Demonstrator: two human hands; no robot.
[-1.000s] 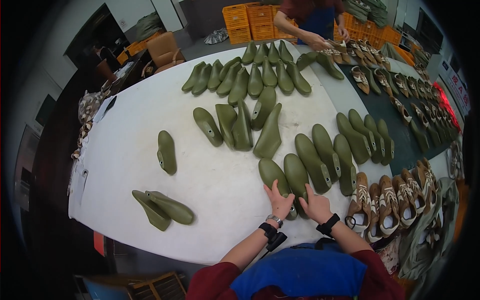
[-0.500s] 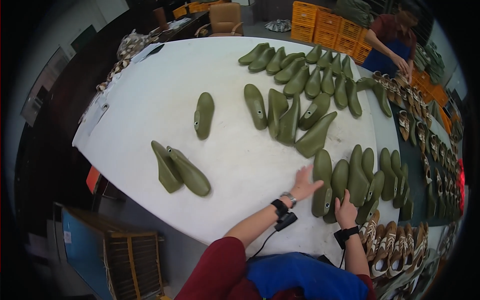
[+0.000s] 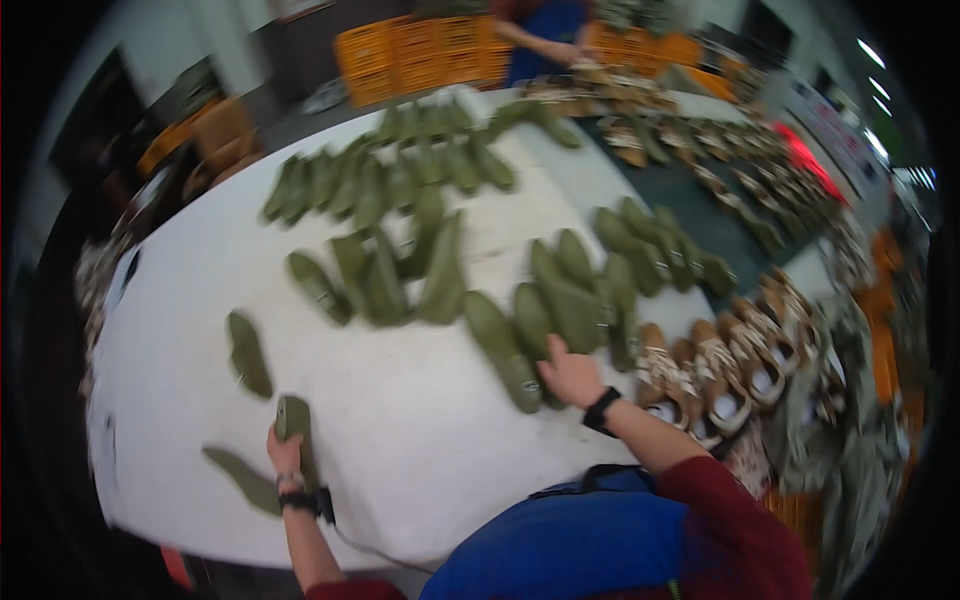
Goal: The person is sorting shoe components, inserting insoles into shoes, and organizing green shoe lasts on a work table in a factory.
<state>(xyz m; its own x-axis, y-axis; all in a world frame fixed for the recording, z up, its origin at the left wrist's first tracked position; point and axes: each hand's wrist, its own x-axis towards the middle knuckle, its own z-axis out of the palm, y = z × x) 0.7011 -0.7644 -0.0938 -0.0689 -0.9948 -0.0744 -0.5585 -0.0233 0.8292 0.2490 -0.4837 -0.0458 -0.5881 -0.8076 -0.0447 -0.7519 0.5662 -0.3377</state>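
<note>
Green shoe lasts lie on the white table. At the left, my left hand [image 3: 287, 450] is closed around one end of a shoe last [image 3: 306, 442]. Another shoe last [image 3: 245, 480] lies beside that wrist, and a third shoe last [image 3: 249, 354] lies a little farther off. Toward the right, my right hand [image 3: 573, 376] grips the near end of a shoe last [image 3: 533, 318] in a close-set group; its fingertips are partly hidden. Just left of it is a longer shoe last [image 3: 500, 350]. The picture is smeared by motion.
More shoe lasts [image 3: 370, 190] stand in rows at the table's far side. Brown lace-up shoes [image 3: 715, 370] stand to my right, and others line a dark green surface [image 3: 640, 190]. Across the table a person [image 3: 548, 40] handles shoes in front of orange crates [image 3: 420, 55].
My left hand has gone from the right-hand group to the left and taken hold of a shoe last there. My right hand stays at its last. The view has turned right.
</note>
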